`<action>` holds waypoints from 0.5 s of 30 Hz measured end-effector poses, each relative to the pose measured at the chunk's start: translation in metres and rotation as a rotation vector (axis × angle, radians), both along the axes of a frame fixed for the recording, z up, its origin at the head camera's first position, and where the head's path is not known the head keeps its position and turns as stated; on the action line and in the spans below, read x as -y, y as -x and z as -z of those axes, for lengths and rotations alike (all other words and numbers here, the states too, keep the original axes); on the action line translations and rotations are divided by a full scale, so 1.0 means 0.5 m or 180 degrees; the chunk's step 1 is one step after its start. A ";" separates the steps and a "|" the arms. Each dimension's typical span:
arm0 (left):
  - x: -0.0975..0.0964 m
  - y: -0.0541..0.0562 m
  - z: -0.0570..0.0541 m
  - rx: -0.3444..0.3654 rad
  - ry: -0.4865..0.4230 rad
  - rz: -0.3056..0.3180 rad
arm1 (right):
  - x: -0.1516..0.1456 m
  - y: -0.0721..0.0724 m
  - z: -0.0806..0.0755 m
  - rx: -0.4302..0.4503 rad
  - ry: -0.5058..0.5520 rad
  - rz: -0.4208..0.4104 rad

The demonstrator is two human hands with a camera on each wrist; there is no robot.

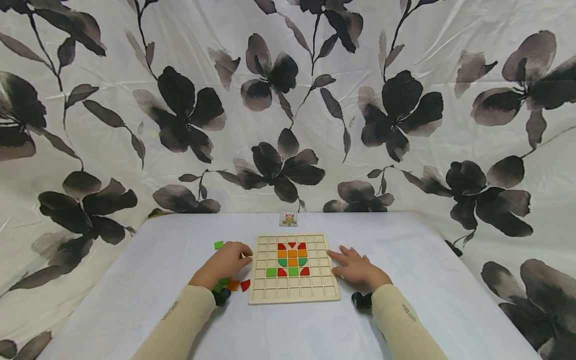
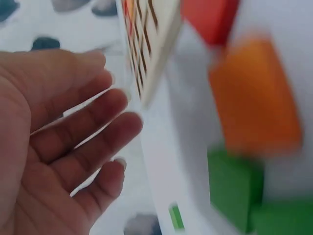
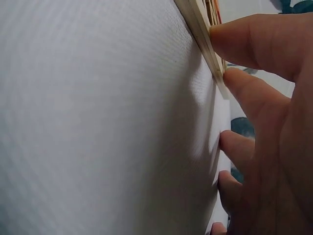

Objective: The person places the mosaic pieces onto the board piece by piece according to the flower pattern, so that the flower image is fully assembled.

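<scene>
A square wooden grid board (image 1: 294,294) lies mid-table, with red, orange and green tiles (image 1: 292,261) set in its cells. My left hand (image 1: 227,260) hovers just off the board's left edge. In the left wrist view, its fingers (image 2: 105,142) are loosely bent and hold nothing. At the board's right edge is my right hand (image 1: 360,270); its thumb and index finger touch the rim in the right wrist view, while the other fingers (image 3: 237,149) are spread. Beside my left wrist lie a red quarter-round tile (image 1: 245,285), an orange tile (image 1: 233,285) and green tiles (image 1: 218,287).
A small card with a coloured pattern (image 1: 288,219) sits behind the board near the table's far edge. One green tile (image 1: 218,245) lies beyond my left hand. White cloth covers the table (image 1: 387,235), and a flower-printed curtain (image 1: 288,120) hangs behind.
</scene>
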State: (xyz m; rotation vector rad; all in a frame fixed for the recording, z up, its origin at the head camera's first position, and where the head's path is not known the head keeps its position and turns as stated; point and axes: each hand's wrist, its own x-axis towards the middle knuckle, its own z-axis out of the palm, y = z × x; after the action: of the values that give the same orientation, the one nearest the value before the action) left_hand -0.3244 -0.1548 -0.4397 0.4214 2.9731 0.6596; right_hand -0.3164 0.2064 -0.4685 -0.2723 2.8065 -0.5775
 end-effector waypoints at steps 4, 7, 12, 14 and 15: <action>0.045 0.031 0.000 0.0016 0.0203 -0.0199 | -0.001 -0.003 -0.004 -0.0013 -0.0023 -0.0024; 0.075 0.049 -0.004 0.0099 0.0337 -0.0269 | -0.002 -0.004 -0.005 -0.0010 -0.0039 -0.0031; 0.111 0.070 -0.011 0.0109 0.0546 -0.0312 | -0.002 -0.003 -0.005 0.0022 -0.0051 -0.0017; 0.119 0.076 -0.014 0.0099 0.0631 -0.0348 | -0.002 -0.002 -0.003 0.0022 -0.0052 -0.0016; 0.123 0.079 -0.015 0.0107 0.0665 -0.0361 | -0.001 -0.001 -0.003 0.0021 -0.0054 -0.0014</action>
State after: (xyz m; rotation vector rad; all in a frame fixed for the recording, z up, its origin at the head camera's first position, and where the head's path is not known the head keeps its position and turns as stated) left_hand -0.3636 -0.2161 -0.4324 0.2257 3.0089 0.3542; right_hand -0.3157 0.2071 -0.4672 -0.2728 2.8022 -0.5525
